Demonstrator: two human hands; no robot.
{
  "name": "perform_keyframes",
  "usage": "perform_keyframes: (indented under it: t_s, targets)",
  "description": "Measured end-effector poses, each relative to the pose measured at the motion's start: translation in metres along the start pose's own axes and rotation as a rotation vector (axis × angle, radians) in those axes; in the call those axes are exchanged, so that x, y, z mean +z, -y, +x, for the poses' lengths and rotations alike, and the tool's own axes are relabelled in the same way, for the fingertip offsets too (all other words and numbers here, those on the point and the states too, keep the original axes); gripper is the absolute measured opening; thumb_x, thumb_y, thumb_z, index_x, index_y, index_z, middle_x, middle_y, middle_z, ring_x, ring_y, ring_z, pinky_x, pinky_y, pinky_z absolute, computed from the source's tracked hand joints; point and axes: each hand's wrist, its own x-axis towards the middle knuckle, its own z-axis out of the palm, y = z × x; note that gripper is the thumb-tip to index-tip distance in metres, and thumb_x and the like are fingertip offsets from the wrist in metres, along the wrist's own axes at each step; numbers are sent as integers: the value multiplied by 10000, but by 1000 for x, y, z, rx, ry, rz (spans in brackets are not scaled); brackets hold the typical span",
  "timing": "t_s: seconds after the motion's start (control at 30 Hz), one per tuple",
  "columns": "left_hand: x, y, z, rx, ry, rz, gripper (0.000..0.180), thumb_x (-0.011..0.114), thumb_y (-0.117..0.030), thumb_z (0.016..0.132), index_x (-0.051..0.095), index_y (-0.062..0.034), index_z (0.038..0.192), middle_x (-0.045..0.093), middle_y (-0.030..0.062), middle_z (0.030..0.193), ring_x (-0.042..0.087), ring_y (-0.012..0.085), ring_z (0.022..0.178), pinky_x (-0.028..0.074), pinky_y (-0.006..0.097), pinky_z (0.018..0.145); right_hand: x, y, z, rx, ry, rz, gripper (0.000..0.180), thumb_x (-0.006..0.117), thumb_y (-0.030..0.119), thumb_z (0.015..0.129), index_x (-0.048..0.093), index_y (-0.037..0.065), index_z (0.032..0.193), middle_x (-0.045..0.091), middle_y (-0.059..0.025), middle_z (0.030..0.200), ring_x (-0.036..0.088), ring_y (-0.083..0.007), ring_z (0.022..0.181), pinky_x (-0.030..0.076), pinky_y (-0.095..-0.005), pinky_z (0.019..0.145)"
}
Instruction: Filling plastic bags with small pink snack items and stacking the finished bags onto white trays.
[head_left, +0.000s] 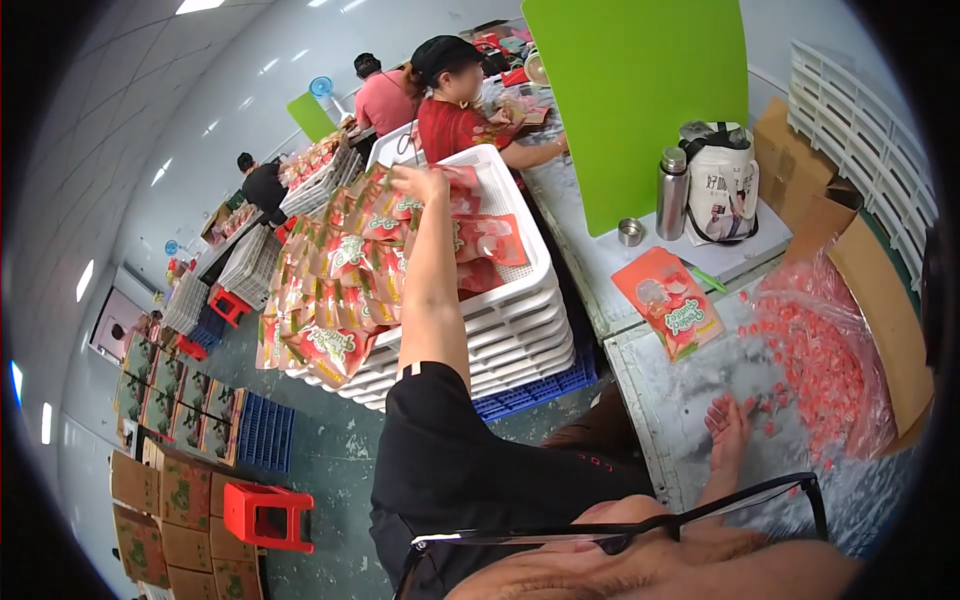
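My left arm stretches out over a stack of white plastic crates (520, 240). My left hand (420, 183) is closed on the top edge of a red-and-tan printed pouch (378, 190), among rows of similar pouches (340, 290) heaped in the top crate. On the grey worktable (640, 370), my right hand (728, 430) rests palm up, its fingers slightly curled and apart. Small red wrapped pieces (815, 370) lie beside it, spilling from a clear plastic bag in a cardboard box (885, 310). Another pouch (668, 303) lies flat on the table beyond my right hand.
A green divider panel (640, 110), a steel flask (672, 195), its cup (629, 232), a white bag (720, 185) and a green pen-like tool (708, 278) stand or lie beyond. A co-worker in red (450, 130) sits past the crates. A red stool (268, 515) stands on the floor.
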Motion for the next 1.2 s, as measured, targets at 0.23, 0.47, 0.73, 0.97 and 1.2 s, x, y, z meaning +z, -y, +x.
perform_keyframes:
  t_s: [0.23,0.47,0.73,0.97,1.2]
  targets:
    - [-39,-125,-141,884,444,-383,426,692,-145,803,604,-4,1195,482,279,1359,446,418,1282,376,485,1066,-45,-11,-1,-53,-235,-2,213,609,196,982,643,58,1140,698,-70,990,677,-172,871,565,-327,743]
    - [-158,-88,-422,1307,1338,-385,446,713,-395,805,612,-53,1071,602,170,1094,607,378,1001,522,466,829,-38,1,-4,-818,-559,-1188,315,669,240,929,661,62,1188,656,-116,1153,626,-286,1066,509,-416,936]
    - [-133,-4,-518,1281,1416,-437,458,687,-351,854,536,-34,1147,535,228,1157,593,391,1005,515,470,844,-55,10,12,-489,-700,-1643,701,719,402,847,446,226,1468,314,-150,1552,300,-365,1429,203,-629,1139]
    - [-158,-21,-518,1200,1436,-331,429,682,-283,856,531,-23,1162,537,193,1085,585,381,1033,502,475,854,-72,1,5,-621,-713,-1547,599,715,397,852,541,165,1375,436,-171,1457,390,-340,1370,225,-600,1150]
    - [-135,-26,-518,680,1595,-531,219,746,-195,817,606,-52,729,666,110,746,659,302,704,515,403,664,-71,-1,5,-742,-770,-1450,494,733,319,838,604,130,1277,473,-157,1412,424,-342,1334,252,-597,1137]
